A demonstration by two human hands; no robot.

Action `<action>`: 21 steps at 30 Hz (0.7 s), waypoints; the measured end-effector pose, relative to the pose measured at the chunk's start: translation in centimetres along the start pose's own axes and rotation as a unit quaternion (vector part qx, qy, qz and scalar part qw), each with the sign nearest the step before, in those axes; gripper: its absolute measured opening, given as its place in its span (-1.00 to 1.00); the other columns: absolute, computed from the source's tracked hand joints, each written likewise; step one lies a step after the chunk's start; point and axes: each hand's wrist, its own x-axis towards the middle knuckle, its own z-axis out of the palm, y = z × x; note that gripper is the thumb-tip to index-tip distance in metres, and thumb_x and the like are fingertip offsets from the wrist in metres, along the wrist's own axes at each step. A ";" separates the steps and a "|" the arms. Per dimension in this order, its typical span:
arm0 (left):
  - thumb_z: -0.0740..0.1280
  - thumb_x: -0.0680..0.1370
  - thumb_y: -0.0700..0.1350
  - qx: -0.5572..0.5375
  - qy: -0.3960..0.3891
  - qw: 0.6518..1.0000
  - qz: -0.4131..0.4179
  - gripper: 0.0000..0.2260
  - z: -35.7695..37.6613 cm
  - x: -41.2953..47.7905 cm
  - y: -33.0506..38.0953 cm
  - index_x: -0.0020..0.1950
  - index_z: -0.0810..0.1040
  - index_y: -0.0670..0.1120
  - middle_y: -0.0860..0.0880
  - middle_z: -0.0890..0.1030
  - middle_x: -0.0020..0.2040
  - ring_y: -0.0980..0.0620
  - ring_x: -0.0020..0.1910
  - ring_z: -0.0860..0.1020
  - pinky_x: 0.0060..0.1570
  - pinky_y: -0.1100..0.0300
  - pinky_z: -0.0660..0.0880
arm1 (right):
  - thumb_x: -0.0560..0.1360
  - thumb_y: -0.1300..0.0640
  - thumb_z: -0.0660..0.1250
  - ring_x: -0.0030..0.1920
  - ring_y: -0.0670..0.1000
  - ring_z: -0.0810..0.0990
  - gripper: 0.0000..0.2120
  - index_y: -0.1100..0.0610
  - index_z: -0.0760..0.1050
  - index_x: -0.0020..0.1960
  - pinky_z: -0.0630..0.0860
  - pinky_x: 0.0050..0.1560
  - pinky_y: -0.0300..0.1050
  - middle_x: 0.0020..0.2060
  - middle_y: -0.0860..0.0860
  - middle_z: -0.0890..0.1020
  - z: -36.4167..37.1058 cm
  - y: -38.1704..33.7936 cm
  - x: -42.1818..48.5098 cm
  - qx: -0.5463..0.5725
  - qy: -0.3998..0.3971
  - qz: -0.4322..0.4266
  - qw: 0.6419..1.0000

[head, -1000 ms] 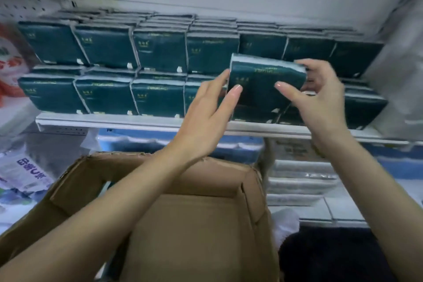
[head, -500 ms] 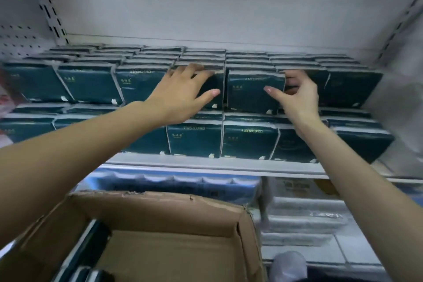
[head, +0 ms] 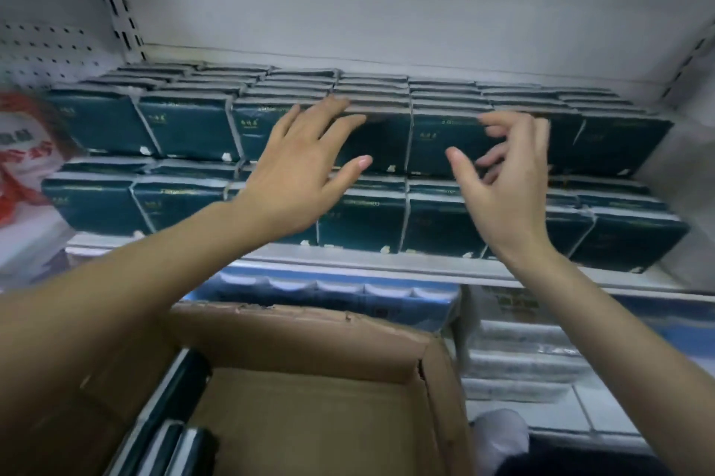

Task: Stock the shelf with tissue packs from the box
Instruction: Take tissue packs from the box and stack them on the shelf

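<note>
Dark green tissue packs stand in two stacked rows across the white shelf. My left hand lies with straight, spread fingers against an upper-row pack near the middle. My right hand hovers in front of the neighbouring upper-row pack, fingers loosely curled and blurred, holding nothing. Below me the cardboard box stands open, with a few dark green packs left along its left side.
A red and white bag hangs at the shelf's left end. White-and-blue wrapped goods and clear-wrapped white packs fill the lower shelf behind the box. Perforated back panel and slotted uprights frame the shelf.
A second ago both hands carried one pack up to the shelf. It now stands in the upper row; my right hand has let go and drawn back, my left hand still touches the row.
</note>
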 end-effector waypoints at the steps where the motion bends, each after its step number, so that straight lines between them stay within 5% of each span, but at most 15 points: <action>1: 0.01 0.59 0.18 -0.008 0.006 1.000 -0.002 -0.46 -0.5 -2.0 -0.7 0.44 0.36 -0.10 -0.11 0.33 0.47 -0.06 0.48 0.23 0.47 -0.01 0.03 | 0.47 0.12 0.41 -0.23 -0.16 0.45 -0.67 0.14 0.42 0.19 0.47 -0.20 -0.25 0.06 -0.01 0.33 0.8 -1.6 -1.1 0.021 -0.026 -0.028 0.999; 8: 0.13 0.58 0.13 -0.055 -0.050 0.981 -0.180 -0.58 -2.7 -21.1 -10.1 0.36 0.39 -0.06 -0.05 0.42 0.30 -0.06 0.26 0.44 0.18 0.02 0.40 | 0.52 0.00 0.35 -0.19 -0.12 0.49 -0.70 0.02 0.40 0.20 0.56 -0.23 0.00 0.07 -0.10 0.34 11.4 -8.7 -14.7 0.093 -0.319 -0.051 0.942; 13: 0.21 0.56 0.24 -0.083 -0.155 0.925 -0.336 -0.36 -2.1 -29.7 -15.3 0.50 0.22 -0.12 -0.12 0.35 0.44 -0.06 0.39 0.33 0.27 0.15 0.23 | 0.52 -0.04 0.35 0.04 -0.08 0.49 -0.68 0.01 0.41 0.23 0.51 0.07 -0.02 0.08 -0.14 0.36 19.8 -9.6 -23.4 0.083 -0.499 0.077 0.859; 16: 0.25 0.52 0.19 -0.184 -0.215 0.869 -0.406 -0.31 0.1 -31.1 -17.0 0.56 0.11 -0.04 -0.01 0.25 0.52 -0.01 0.45 0.30 0.33 0.16 0.22 | 0.52 -0.04 0.35 0.19 0.01 0.48 -0.57 0.07 0.40 0.33 0.44 0.18 -0.08 0.19 -0.03 0.43 23.9 -9.4 -26.9 0.045 -0.539 0.148 0.828; 21: 0.26 0.59 0.09 -0.303 -0.216 0.817 -0.440 -0.46 3.9 -29.9 -18.6 0.54 0.18 0.11 0.05 0.35 0.47 0.04 0.43 0.32 0.30 0.24 0.22 | 0.49 0.01 0.40 0.21 0.07 0.50 -0.52 0.13 0.41 0.35 0.42 0.21 -0.09 0.21 0.06 0.48 29.2 -8.6 -28.4 0.028 -0.486 0.221 0.845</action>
